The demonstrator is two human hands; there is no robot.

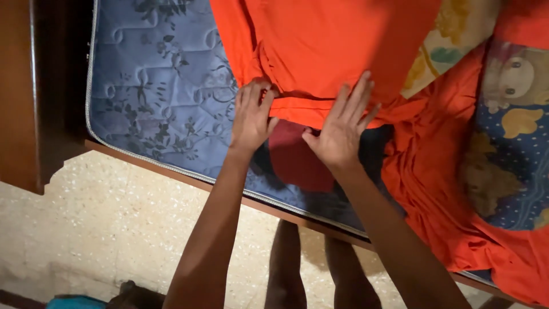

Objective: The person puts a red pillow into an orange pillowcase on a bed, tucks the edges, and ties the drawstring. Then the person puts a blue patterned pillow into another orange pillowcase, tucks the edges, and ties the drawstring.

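An orange cloth [320, 46] lies folded on a blue quilted mattress [154, 91]. My left hand [251, 117] rests on the cloth's near folded edge, fingers bent and curled at the hem. My right hand [343, 129] lies flat beside it, fingers spread, pressing the same edge. A dark red patch [294, 160] shows on the mattress just below both hands. More orange fabric [434, 171] lies crumpled to the right.
A patterned sheet with cartoon figures [514, 131] lies at the right. A dark wooden bed frame [28, 86] stands at the left. Speckled floor tiles [103, 229] and my legs [309, 269] are below the mattress edge.
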